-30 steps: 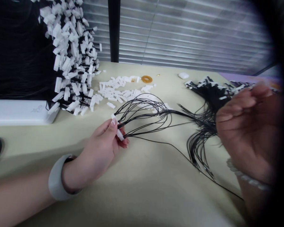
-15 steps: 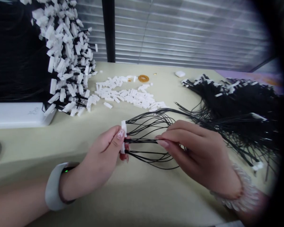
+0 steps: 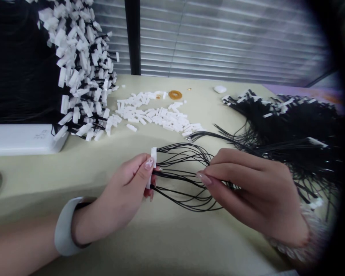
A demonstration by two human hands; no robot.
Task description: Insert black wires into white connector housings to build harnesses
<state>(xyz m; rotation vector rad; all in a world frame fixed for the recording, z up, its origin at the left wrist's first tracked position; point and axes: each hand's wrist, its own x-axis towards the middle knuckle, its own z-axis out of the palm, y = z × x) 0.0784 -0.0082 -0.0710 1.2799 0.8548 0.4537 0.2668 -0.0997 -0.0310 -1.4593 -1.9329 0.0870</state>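
Observation:
My left hand (image 3: 132,188) grips a white connector housing (image 3: 153,155) between thumb and fingers, and the thumb hides its middle part. Thin black wires (image 3: 181,150) run out of the housing to the right in loose bows. My right hand (image 3: 253,188) pinches a black wire (image 3: 179,171) between thumb and forefinger. The free end of this wire carries a small metal terminal (image 3: 160,169), which lies just right of my left thumb, close to the housing. Several of the bowed wires pass behind or under my right hand.
Loose white connector housings (image 3: 161,117) lie mid-table beyond my hands. At left, a large stack of wired white connectors (image 3: 80,73) stands by a white box-like object (image 3: 20,140). Black wire bundles (image 3: 293,130) cover the right side. An amber ring (image 3: 175,94) lies farther back.
My right hand has moved a little to the right, drawing back from the housing. The wire's metal terminal now shows beside my left thumb. My left hand has barely shifted.

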